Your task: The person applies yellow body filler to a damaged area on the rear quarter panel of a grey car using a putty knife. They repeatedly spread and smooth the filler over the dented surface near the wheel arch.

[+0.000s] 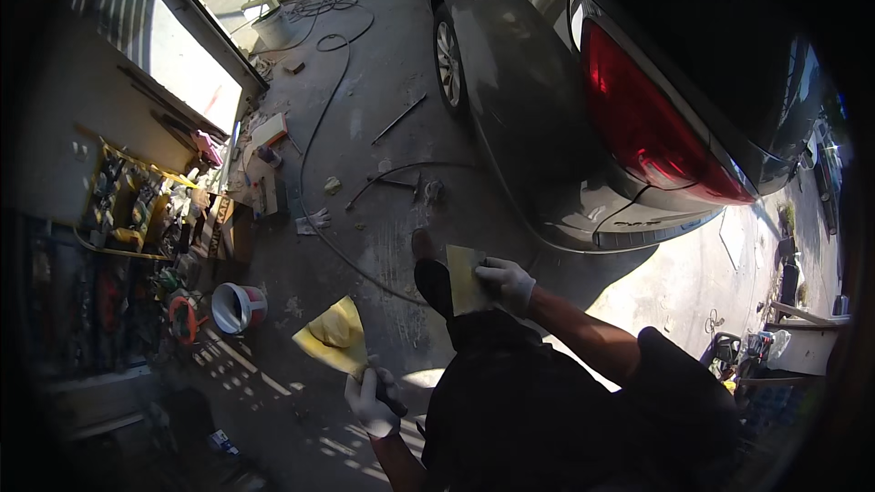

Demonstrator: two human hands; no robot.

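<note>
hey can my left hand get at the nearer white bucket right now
Probably not as things stand: the left hand grips a scraper loaded with yellow paste, and the bucket sits on the floor, off to the left. Nothing seems to block the way, though.

The head view looks down from above the person's own body (538, 401), close to the red tail-light (638, 118) of the dark car (519, 100). Its wide fisheye lens tips steeply toward the floor (392, 72) beside the car and also takes in the car's flank as far as the wheel (448, 63). The left hand (372, 401) and right hand (512, 286) are at close range, near the car's rear corner.
</note>
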